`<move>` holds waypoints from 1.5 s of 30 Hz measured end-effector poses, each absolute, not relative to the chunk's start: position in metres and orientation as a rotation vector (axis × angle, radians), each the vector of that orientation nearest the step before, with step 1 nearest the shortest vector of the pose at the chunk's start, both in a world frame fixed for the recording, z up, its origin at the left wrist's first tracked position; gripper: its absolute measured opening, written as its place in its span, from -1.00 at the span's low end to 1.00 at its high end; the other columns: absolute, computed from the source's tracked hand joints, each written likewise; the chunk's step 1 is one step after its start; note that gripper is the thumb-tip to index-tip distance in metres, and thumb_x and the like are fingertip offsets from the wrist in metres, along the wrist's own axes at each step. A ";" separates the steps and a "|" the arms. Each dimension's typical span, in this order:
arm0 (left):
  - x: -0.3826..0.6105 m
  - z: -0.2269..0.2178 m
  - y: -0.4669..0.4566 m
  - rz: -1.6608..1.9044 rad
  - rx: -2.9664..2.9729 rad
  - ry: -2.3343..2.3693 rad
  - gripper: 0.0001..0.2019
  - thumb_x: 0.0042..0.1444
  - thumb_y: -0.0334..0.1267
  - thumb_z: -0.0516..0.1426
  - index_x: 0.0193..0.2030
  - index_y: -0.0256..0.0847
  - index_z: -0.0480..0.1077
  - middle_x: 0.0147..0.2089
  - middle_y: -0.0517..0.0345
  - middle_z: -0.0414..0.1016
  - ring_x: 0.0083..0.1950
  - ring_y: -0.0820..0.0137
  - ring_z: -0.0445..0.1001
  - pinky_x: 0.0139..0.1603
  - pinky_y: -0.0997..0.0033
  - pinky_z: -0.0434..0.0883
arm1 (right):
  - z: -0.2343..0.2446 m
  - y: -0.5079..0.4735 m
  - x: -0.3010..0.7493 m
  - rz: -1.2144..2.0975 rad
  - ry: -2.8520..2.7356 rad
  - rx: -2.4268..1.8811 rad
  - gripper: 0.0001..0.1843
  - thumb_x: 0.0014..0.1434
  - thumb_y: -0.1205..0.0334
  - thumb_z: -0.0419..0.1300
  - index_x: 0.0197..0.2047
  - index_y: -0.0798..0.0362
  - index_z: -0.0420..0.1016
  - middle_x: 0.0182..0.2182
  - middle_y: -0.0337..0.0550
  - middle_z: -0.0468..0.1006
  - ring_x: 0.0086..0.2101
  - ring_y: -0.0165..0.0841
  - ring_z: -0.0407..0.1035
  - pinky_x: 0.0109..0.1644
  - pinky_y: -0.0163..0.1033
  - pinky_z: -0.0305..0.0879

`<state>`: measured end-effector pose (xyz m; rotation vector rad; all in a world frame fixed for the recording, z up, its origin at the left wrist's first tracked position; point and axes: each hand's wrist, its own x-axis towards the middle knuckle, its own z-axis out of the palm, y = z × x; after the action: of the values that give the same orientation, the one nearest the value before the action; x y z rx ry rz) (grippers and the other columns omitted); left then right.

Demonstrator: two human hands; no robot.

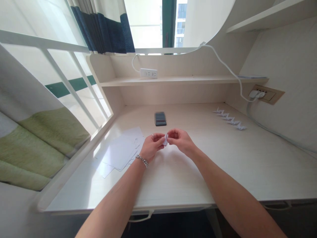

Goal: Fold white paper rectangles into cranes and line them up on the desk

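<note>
Between my two hands, just above the middle of the desk, is a small piece of folded white paper (165, 140). The fingers of my left hand (153, 144), which has a ring and a chain bracelet, pinch its left side. On the other side, my right hand (182, 140) pinches it between thumb and fingers. My fingertips cover part of the folds. Loose sheets of white paper (121, 147) lie overlapping to the left of my left hand. At the back right, several folded paper cranes (229, 118) stand in a slanting row.
A dark phone (160, 119) lies on the desk (198, 122) beyond my hands. A power strip (148, 73) sits on the shelf behind, and a white cable (228, 66) runs to the wall socket (268, 95). Curtains and a railing border the left side.
</note>
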<state>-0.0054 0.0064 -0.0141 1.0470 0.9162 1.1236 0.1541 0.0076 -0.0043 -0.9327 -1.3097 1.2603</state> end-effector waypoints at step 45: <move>-0.005 -0.012 0.006 1.126 0.996 0.876 -0.66 -0.25 -0.18 0.43 -0.40 -0.36 0.49 -0.39 0.06 0.52 -0.34 0.45 0.47 -0.20 0.40 0.42 | -0.007 0.002 0.161 0.414 -1.932 -1.048 -0.81 0.17 0.29 0.15 -0.30 -0.05 0.62 -0.33 -0.15 0.62 -0.34 -0.32 0.43 -0.21 -0.23 0.30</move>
<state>-0.0051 0.0058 -0.0116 0.9957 0.8757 1.1260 0.1607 0.0017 -0.0070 -1.0480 -1.9318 0.4136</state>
